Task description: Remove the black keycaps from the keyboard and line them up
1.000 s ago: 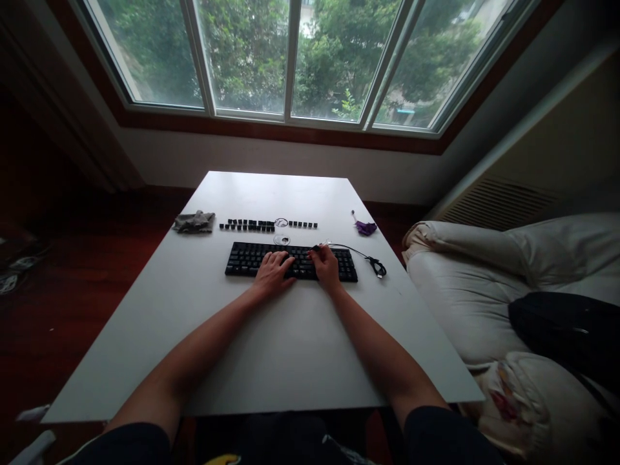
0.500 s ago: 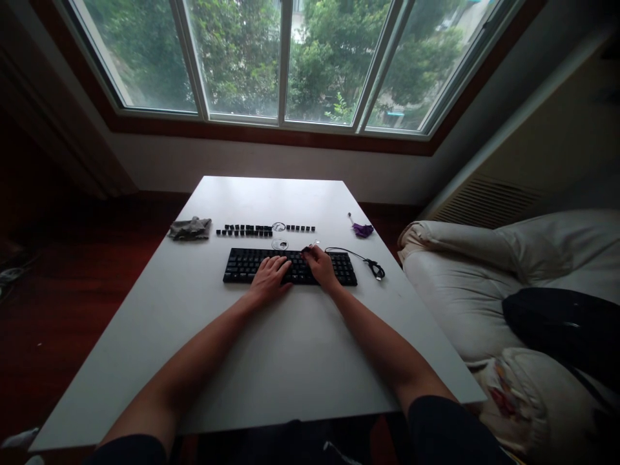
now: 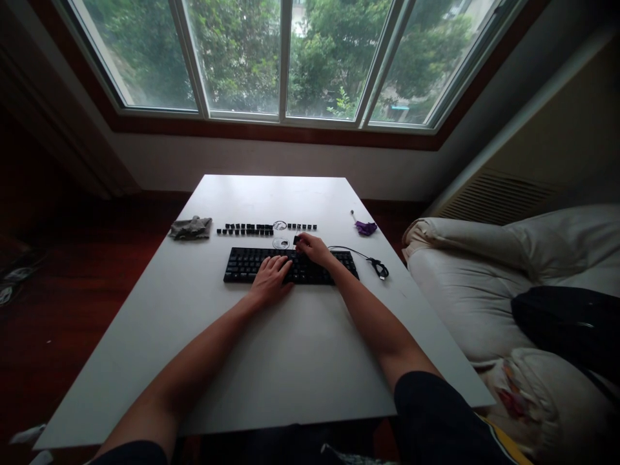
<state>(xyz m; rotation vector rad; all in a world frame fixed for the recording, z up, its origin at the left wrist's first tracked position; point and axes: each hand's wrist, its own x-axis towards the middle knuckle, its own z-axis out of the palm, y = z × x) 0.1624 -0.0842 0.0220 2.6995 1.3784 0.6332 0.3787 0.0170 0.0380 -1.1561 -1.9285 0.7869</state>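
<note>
A black keyboard (image 3: 237, 266) lies across the white table. My left hand (image 3: 272, 274) rests on its middle with fingers stretched out flat over the keys. Just beyond the keyboard's back edge, my right hand (image 3: 314, 249) is closed in a pinch on a small dark keycap puller (image 3: 296, 239), whose thin wire ends point away from me. Whether a keycap sits in the wires is too small to tell. Close to these fingers is a clear round dish (image 3: 281, 243) with something dark in it. Behind it, loose black keycaps (image 3: 247, 229) stand in rows.
A second round clear dish (image 3: 279, 225) sits between the keycap rows. A grey cloth (image 3: 191, 228) lies at the left edge, and a purple cloth or brush-like item (image 3: 365, 228) at the right. The coiled cable (image 3: 378, 268) lies right of the keyboard. A pale sofa (image 3: 450, 278) adjoins the table.
My right hand has moved forward and left, off the keys to the keyboard's back edge, with the keycap puller in its fingers. The left hand has stayed on the keyboard.
</note>
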